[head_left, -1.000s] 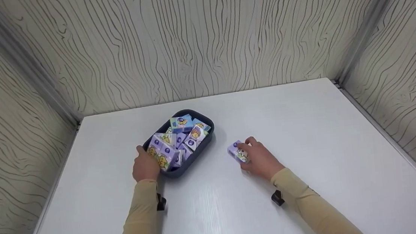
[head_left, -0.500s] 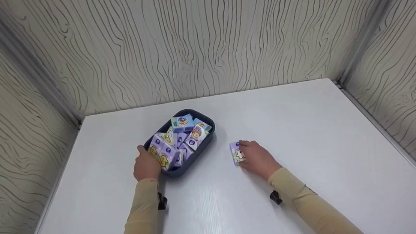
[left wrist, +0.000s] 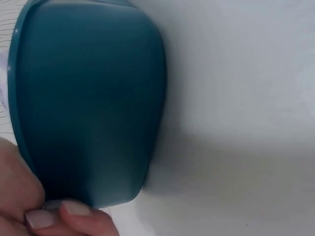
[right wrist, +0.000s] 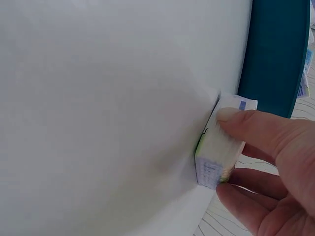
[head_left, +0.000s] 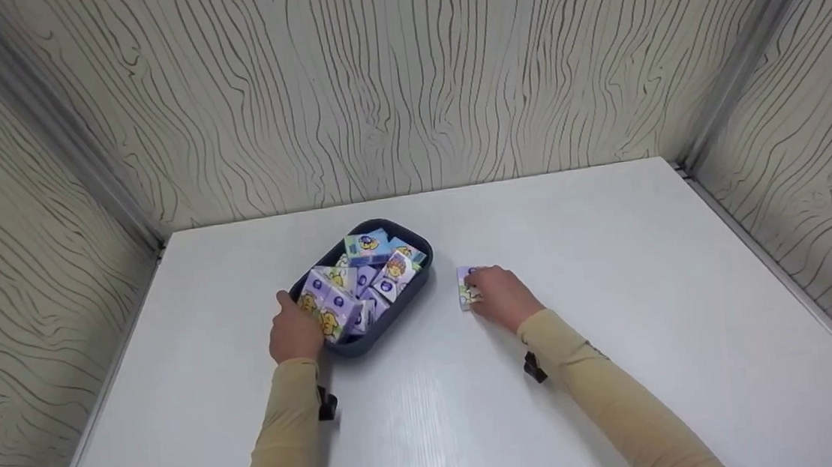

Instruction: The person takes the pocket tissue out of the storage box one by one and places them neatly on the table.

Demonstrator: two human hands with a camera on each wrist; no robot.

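A dark blue-green plastic basin (head_left: 401, 304) with rounded corners stands left of the table's middle, holding several small tissue packs with cartoon prints. At its near left end my left hand (head_left: 295, 336) grips the rim; the left wrist view shows curled fingertips (left wrist: 78, 209) against the basin's outer wall (left wrist: 93, 98). To the right of the basin, my right hand (head_left: 503, 297) pinches a single purple-and-white tissue pack (head_left: 465, 289) between thumb and fingers. The right wrist view shows that pack (right wrist: 219, 140) near the table surface, with the thumb across its side.
A larger purple pack (head_left: 332, 305) lies on top at the basin's near end, partly over the rim. Blue packs (head_left: 367, 247) sit at its far end. The white table (head_left: 418, 429) is bounded by wood-patterned panels (head_left: 387, 78) at the back and sides.
My right hand has turned the tissue pack more upright in view and shifted it slightly away from me and to the left. My left hand keeps its grip on the basin.
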